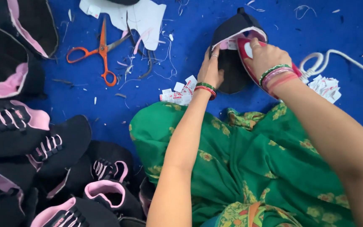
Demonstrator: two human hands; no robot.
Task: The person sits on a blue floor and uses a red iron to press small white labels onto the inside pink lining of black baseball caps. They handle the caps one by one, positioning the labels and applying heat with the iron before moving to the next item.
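Left hand pinched black shoe upper edge; right hand gripped red iron on it, blue floor.

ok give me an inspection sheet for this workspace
surface: blue mat, strewn with thread ends and scraps
job's things: black shoe upper with pink lining, held up off the mat; red iron pressed against it
clutter: orange scissors, white paper pattern, two heaps of small white tags
fingers: left hand grips the upper's edge; right hand holds the iron
cables: white cord runs from the iron off to the right
surroundings: pile of black and pink laced uppers at left; green patterned cloth over the person's lap
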